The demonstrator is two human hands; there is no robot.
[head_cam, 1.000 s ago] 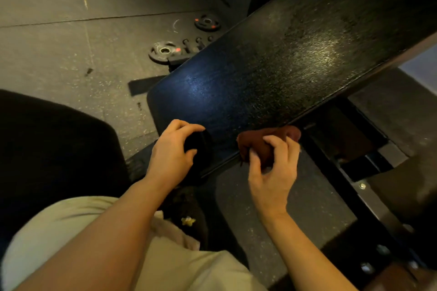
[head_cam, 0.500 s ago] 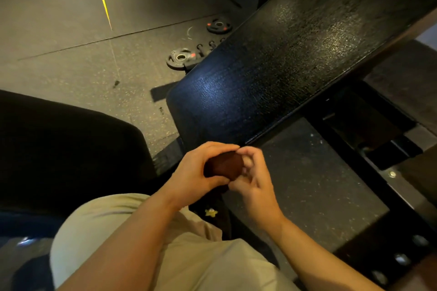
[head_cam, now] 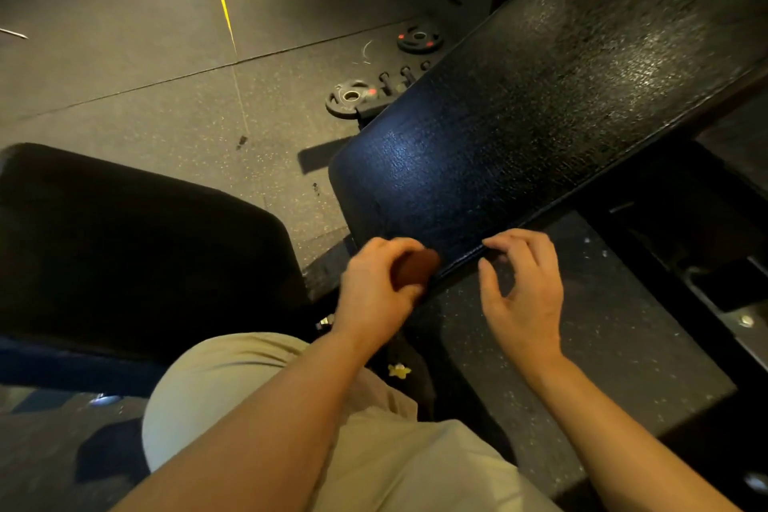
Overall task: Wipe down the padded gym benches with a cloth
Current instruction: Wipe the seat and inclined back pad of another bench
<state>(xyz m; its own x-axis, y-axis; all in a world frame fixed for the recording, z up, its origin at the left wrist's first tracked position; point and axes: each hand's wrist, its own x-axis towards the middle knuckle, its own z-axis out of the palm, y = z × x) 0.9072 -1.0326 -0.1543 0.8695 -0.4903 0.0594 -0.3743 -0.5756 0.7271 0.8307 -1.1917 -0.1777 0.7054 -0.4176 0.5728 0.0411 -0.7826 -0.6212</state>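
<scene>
Gym floor of speckled grey rubber (head_cam: 145, 104) spreads beneath a long black textured padded bench (head_cam: 540, 104), its pad glossy in patches, wiping apparently unfinished. Left hand (head_cam: 374, 291) grips a balled brown cloth (head_cam: 415, 270) at the near edge; right hand (head_cam: 523, 291), fingers loosely curled, holds nothing.

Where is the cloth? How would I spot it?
Find the long black padded bench slanting across the right. At its near corner, the left hand grips a small bunched cloth. It is reddish-brown, the only warm-coloured thing against the black padding.
</scene>
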